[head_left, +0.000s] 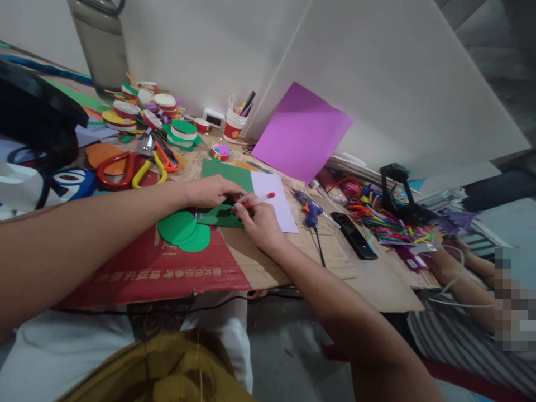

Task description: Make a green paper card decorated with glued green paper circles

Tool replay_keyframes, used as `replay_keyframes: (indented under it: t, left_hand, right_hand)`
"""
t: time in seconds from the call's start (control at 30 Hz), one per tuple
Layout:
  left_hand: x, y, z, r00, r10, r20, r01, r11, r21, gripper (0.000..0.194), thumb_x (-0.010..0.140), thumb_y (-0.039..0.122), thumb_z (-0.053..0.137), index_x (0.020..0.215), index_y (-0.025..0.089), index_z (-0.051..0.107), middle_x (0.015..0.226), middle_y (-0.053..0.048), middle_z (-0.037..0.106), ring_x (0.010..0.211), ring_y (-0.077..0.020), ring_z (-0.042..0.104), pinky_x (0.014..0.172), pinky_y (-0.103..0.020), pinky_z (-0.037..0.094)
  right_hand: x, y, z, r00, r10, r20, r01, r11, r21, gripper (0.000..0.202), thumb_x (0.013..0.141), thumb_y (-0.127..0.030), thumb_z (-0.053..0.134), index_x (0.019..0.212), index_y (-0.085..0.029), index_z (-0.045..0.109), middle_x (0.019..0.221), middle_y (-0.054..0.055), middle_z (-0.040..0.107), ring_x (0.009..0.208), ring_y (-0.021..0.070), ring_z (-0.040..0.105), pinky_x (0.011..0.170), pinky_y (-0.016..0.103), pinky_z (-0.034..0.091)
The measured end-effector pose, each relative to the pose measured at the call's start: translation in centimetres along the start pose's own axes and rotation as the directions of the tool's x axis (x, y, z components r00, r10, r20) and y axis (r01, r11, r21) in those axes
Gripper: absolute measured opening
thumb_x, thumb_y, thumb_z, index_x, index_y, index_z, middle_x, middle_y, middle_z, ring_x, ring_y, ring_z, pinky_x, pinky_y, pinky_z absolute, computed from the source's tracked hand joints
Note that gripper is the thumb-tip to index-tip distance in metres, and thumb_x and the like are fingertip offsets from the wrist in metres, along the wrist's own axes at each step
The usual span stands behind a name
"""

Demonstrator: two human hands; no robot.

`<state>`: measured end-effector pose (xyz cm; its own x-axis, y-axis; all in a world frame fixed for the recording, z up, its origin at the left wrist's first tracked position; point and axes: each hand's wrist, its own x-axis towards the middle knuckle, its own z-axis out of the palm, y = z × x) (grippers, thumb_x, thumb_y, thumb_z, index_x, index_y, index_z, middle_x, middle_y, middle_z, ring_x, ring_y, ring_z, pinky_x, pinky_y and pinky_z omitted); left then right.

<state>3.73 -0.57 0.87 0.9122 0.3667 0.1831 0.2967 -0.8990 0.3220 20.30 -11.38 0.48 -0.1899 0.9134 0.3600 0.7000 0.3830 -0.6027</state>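
My right hand (pixel 259 220) is closed around a pen (pixel 262 199) with a clear white barrel and a red end, slanted over a dark green sheet of paper (pixel 224 171). Close beside it, my left hand (pixel 211 191) rests on the same sheet with its fingers bent down and together. A dark patch shows under those fingertips; what they press or hold is hidden. A pale lilac sheet (pixel 282 209) lies at the right of the green one. Several cut green paper circles (pixel 184 231) overlap below my left wrist.
Red-handled scissors (pixel 119 173) and yellow-handled pliers (pixel 151 170) lie left. Behind are paper-trimmed rolls (pixel 165 103) and a cup (pixel 235 124) of pens. A purple sheet (pixel 301 131) leans on the wall. Right are a blue glue gun (pixel 310 209), a phone (pixel 354 235) and another person's arm (pixel 456 273).
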Motion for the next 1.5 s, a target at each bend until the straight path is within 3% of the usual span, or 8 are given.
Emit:
replay_keyframes:
  t: [1.17,1.27,1.33,1.5]
  left_hand:
    - [0.0,-0.1,0.2,1.000,0.003,-0.026,-0.004,0.998,-0.070,0.055,0.077,0.000,0.046,0.124,0.025,0.061,0.112,0.000,0.072,0.104,-0.0156,0.064,0.089,-0.024,0.046]
    - [-0.1,-0.5,0.4,0.998,0.034,-0.055,-0.040,0.995,-0.095,0.053,0.075,-0.001,0.048,0.118,0.025,0.065,0.105,0.001,0.073,0.097,-0.0145,0.065,0.086,-0.022,0.046]
    - [-0.2,-0.6,0.5,0.995,0.076,-0.071,-0.084,0.990,-0.115,0.048,0.076,0.001,0.048,0.112,0.026,0.068,0.103,0.002,0.073,0.095,-0.0138,0.065,0.085,-0.021,0.046]
    - [-0.4,-0.4,0.4,0.964,0.227,-0.138,-0.248,0.956,-0.159,0.029,0.082,0.015,0.054,0.101,0.026,0.073,0.104,-0.004,0.072,0.098,-0.0168,0.064,0.090,-0.027,0.046]
  right_hand:
    - [-0.5,-0.1,-0.5,1.000,-0.014,0.005,0.013,0.999,0.029,0.019,0.088,-0.031,0.048,0.073,-0.020,0.054,0.060,0.001,0.061,0.058,0.0136,0.056,0.059,0.025,0.041]
    - [-0.5,0.1,-0.5,0.997,0.048,-0.058,-0.038,0.986,0.159,0.021,0.088,-0.036,0.050,0.075,-0.020,0.054,0.059,-0.001,0.059,0.054,0.0116,0.054,0.055,0.023,0.040]
    - [-0.2,0.5,-0.6,0.980,0.117,-0.163,-0.064,0.952,0.298,0.022,0.087,-0.039,0.052,0.076,-0.021,0.054,0.058,-0.002,0.058,0.050,0.0098,0.051,0.051,0.022,0.039]
    - [1.2,2.6,-1.5,0.849,0.336,-0.409,-0.008,0.781,0.624,0.022,0.085,-0.040,0.054,0.075,-0.021,0.049,0.055,-0.006,0.052,0.044,0.0064,0.042,0.043,0.018,0.033]
